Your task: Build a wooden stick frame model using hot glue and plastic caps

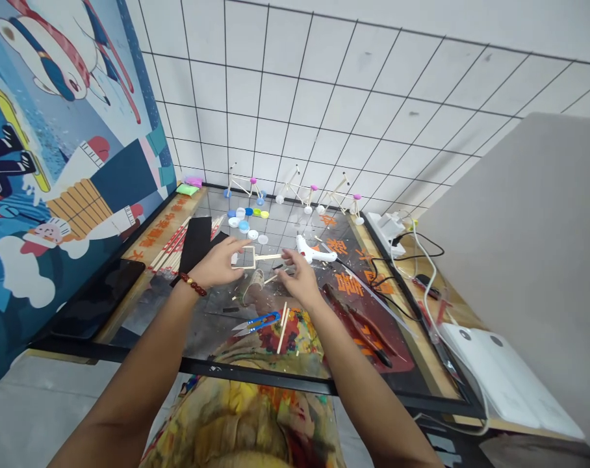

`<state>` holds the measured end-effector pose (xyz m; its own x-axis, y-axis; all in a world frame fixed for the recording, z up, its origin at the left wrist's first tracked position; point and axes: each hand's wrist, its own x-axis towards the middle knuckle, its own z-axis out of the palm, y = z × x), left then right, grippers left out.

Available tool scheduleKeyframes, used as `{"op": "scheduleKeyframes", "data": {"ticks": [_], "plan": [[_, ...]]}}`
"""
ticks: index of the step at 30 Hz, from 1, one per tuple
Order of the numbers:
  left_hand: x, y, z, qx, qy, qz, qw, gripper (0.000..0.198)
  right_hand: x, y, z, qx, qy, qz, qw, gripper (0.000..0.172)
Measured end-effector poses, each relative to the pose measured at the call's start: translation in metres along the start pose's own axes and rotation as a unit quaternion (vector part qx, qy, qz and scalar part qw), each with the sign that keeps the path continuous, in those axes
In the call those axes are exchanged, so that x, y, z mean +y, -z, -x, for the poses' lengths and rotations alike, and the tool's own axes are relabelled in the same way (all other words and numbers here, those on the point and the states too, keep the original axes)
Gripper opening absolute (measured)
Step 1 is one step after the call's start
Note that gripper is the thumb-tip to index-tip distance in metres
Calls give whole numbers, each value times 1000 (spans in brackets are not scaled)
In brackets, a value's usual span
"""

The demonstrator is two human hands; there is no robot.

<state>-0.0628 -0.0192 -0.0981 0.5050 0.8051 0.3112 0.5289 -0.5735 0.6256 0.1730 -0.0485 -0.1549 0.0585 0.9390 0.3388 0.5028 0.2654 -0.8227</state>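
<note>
My left hand, with a beaded bracelet at the wrist, holds a small rectangular frame of pale wooden sticks between thumb and fingers. A thin wooden stick runs from the frame's right side to the fingertips of my right hand. Those fingertips are at the stick's end, with the thumb lower and apart. Just beyond the right hand lies a white hot glue gun. Closer to me are blue thread snips and loose short sticks.
Several bottle caps lie beyond my hands. Stick models with cap feet stand along the back. Left are bundled sticks, black sheet material and a dark tablet. Right are pliers, cables and a power strip.
</note>
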Motion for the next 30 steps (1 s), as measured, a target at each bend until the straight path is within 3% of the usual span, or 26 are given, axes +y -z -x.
{"op": "scheduleKeyframes", "data": {"ticks": [2, 4, 7, 9, 11, 12, 14, 18, 20, 30], "plan": [[8, -3, -1, 10, 49, 105, 993, 70, -1, 6, 0, 25, -42, -115, 992, 66], [17, -8, -1, -12, 112, 258, 960, 71, -6, 13, 0, 13, -67, -235, 970, 69], [25, -20, 0, -96, 177, 507, 838, 67, -16, 23, 3, -23, -70, -347, 935, 49], [27, -30, 2, -157, 204, 608, 751, 56, -22, 28, 5, -27, -67, -374, 924, 35], [28, -38, 3, -207, 222, 653, 694, 47, -26, 30, 6, -18, -62, -384, 921, 27], [28, -41, 3, -229, 229, 659, 679, 45, -28, 31, 5, -9, -61, -386, 921, 24], [31, -46, 4, -247, 233, 643, 687, 42, -29, 31, 5, 11, -60, -379, 923, 20], [39, -53, 4, -159, 190, 542, 803, 37, -30, 31, 3, 24, -55, -333, 941, 19], [41, -57, 4, -125, 178, 505, 835, 40, -31, 31, 4, 17, -52, -314, 948, 19], [43, -64, 6, -124, 181, 497, 840, 49, -31, 29, 4, 15, -50, -273, 961, 22]]}}
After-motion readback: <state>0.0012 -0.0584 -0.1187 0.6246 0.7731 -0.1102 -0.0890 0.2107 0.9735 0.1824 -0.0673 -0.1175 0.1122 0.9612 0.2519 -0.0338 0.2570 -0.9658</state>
